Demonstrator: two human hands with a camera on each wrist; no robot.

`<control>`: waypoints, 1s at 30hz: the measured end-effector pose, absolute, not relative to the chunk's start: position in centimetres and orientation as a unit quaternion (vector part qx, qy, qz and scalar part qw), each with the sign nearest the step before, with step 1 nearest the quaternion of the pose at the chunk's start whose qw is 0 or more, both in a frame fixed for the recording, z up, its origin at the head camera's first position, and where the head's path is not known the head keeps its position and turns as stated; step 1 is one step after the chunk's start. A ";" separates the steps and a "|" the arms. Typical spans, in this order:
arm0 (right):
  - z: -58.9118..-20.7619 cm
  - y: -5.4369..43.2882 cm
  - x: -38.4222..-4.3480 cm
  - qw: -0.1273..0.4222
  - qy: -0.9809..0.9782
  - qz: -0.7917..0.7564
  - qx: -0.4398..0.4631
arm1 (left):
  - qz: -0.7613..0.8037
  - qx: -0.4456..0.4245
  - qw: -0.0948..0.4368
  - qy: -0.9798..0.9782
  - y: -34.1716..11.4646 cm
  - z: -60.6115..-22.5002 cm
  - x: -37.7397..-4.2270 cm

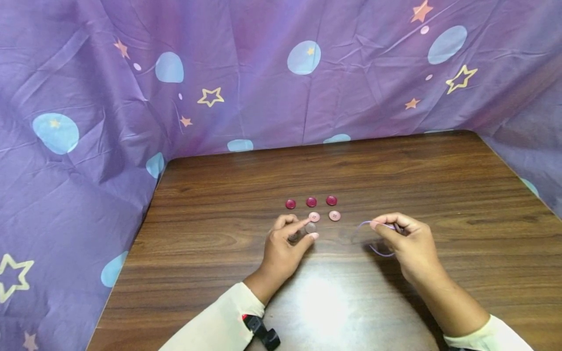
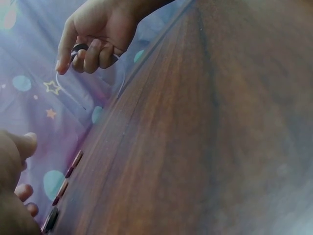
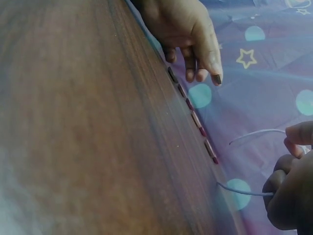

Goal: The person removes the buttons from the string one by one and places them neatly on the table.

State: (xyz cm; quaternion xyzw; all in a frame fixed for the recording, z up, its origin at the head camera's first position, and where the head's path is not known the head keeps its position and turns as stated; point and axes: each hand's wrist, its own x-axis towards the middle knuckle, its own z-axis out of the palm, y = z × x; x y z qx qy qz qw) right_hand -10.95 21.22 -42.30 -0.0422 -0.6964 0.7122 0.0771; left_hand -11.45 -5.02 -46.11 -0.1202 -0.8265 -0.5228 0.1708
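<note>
My left hand (image 1: 283,246) hovers at the near left of the buttons, its index finger and thumb spread apart. A grey-brown button (image 1: 311,227) shows between those two fingertips, and another dark button is partly hidden under the hand. The index fingertip is beside a pink button (image 1: 313,217); whether it touches cannot be told. Over to the right, my right hand (image 1: 412,243) pinches a thin purple string (image 1: 382,252) between thumb and index finger. One string end sticks out toward the left, and another part curves below. A dark round piece (image 2: 79,47) shows among the right hand's curled fingers.
A second pink button (image 1: 334,215) lies to the right of the first. Behind them, three dark red buttons (image 1: 311,202) form a row on the wooden table (image 1: 210,204). A purple patterned cloth (image 1: 263,87) hangs behind the table and at its sides.
</note>
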 end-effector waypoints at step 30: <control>-41.9 21.3 -10.7 0.074 -0.692 0.717 -0.039 | -0.407 -0.134 0.160 -0.889 -5.0 -46.3 -11.7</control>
